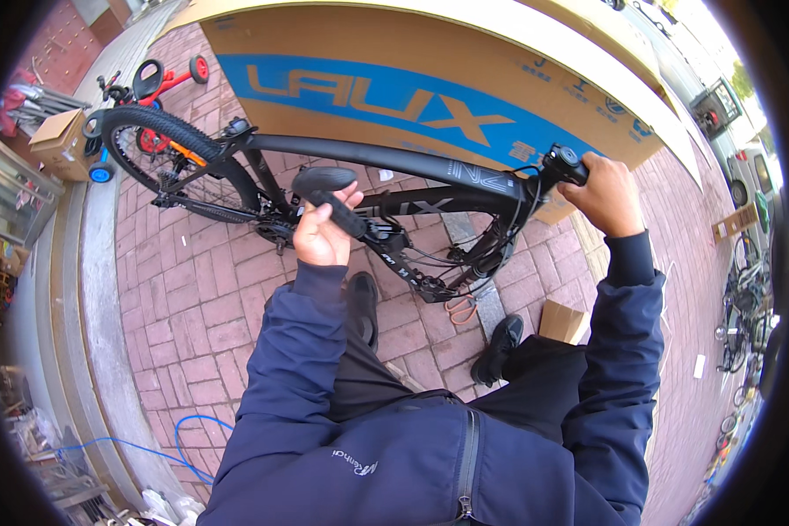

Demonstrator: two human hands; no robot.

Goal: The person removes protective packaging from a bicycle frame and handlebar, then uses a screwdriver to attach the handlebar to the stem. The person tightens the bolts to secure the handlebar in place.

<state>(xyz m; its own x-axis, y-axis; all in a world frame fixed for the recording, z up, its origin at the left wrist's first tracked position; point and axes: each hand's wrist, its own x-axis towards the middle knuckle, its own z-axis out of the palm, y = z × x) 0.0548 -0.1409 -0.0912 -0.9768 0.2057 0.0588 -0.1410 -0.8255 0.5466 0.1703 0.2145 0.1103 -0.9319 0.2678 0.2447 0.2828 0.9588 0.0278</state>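
While the left hand [323, 230] grips a black saddle [323, 182], the right hand [607, 195] is curled round the black stem [565, 161] at the bike's front end. Left grip: narrow, thumb and fingers closed on the saddle, part of it poking out past the thumb toward the frame. Right grip: closed too, knuckles up; fingertips mostly hidden.

Bike frame [368, 152] spans the gap between both hands; its top tube runs just beyond the left grip and reaches the right one. Saddle sits in front of the frame from here, overlapping it; can't tell whether they touch. Rear wheel [168, 158] is left of the left grip, orange piece [187, 154] across it. Cables [510, 230] and dark parts hang below and left of the right grip.

Large cardboard box [430, 44], blue band on the side, stands beyond both grips, right behind the frame. Red ride-on toy [177, 81]: far left, beyond the left grip. Orange looped item [461, 309] on the brick paving [184, 316], below and between the grips. Small cardboard piece [563, 322] below the right grip. Blue hose [181, 451] well below and left of the left grip.
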